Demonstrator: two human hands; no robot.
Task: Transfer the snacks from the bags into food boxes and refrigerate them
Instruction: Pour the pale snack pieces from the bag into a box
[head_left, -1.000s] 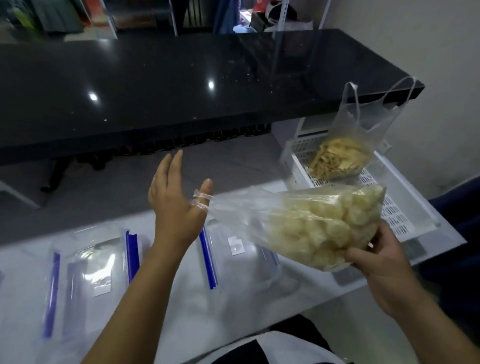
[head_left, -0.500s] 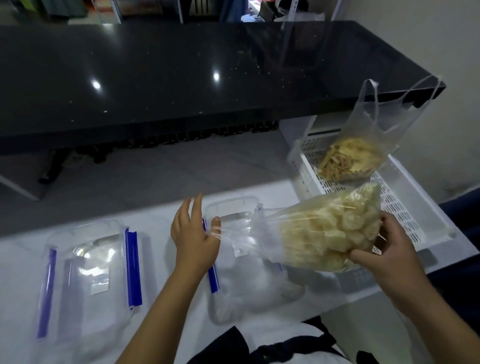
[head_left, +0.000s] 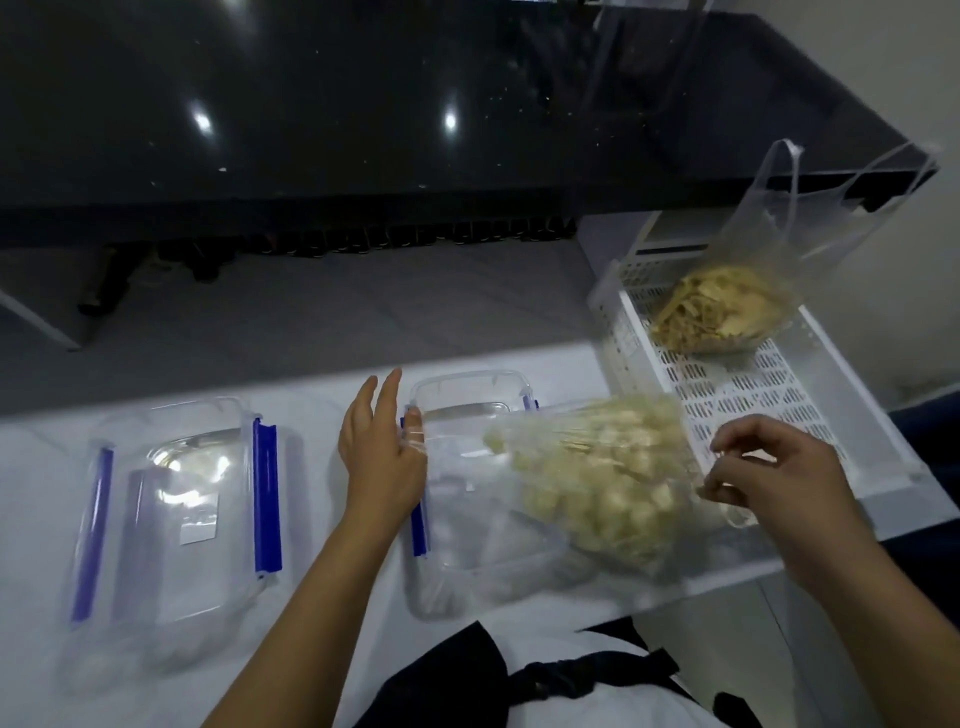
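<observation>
Item 1: clear bag of pale round snacks (head_left: 587, 478). Lies tilted over the right-hand food box (head_left: 467, 519), its neck end toward the left, its bulk toward the right; whether it rests on the box rim cannot be told.

Item 2: left hand (head_left: 379, 462). Grip: thumb hooked through the thin band at the bag's neck, holding it; the other fingers straight, pointing away from the person, just beside the box's left blue clip (head_left: 420, 525).

Item 3: right hand (head_left: 774, 478). Grip: narrow, fingertips curled and pinching the bag's bottom corner at the right; the plastic there is thin and partly blurred.

Item 4: right-hand food box. Clear plastic, open, on the white tabletop (head_left: 322, 597), under the bag.

Item 5: left-hand food box (head_left: 176, 519). Clear plastic with blue clips on both long sides, open, on the tabletop, well apart from both hands.

Item 6: white slotted basket (head_left: 753, 395). Stands at the right end of the tabletop, near the right hand.

Item 7: second clear bag with handles (head_left: 727, 306). Holds tan strip-shaped snacks; sits upright in the far part of the basket, handles standing up.

Item 8: black glossy counter (head_left: 363, 114). Beyond the tabletop, across a strip of grey floor.
</observation>
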